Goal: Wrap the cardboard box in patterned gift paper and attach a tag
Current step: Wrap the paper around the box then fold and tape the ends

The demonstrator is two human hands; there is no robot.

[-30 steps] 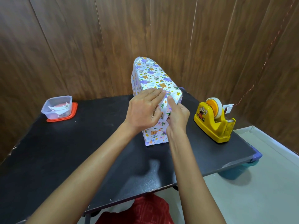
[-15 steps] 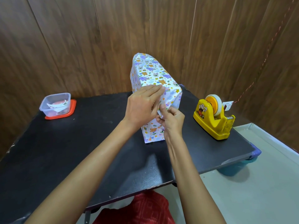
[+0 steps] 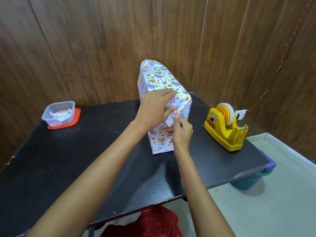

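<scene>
Compared with one second ago, I see the right hand (image 3: pixel 182 132) has dropped from the top near edge of the box (image 3: pixel 162 79) to the middle of its near face; half a second ago it was already part of the way down. The left hand (image 3: pixel 153 112) has stayed on the top near edge, and the box has not shifted on the desk (image 3: pixel 68 159). The left fingers (image 3: pixel 168 94) lie straight and pressed together over that edge, holding the paper (image 3: pixel 154 84) flat. The right thumb and forefinger point upward and pinch the edge of a folded flap (image 3: pixel 171 119) on the near face; the other right fingers are curled below. I cannot tell whether a piece of tape sits between the pinching tips. The box stands upright at mid-desk toward the rear, near the wooden wall (image 3: pixel 85 48). It is fully covered in white paper printed with small purple, orange and yellow animals and stars. The top face is smooth with creased edges. The near face shows diagonal folds meeting under the hands. A yellow tape dispenser (image 3: pixel 225 130) stands on the desk to the right of the box, apart from it. A clear tub (image 3: pixel 59 112) on a red lid (image 3: pixel 75 120) sits at the rear left corner.
</scene>
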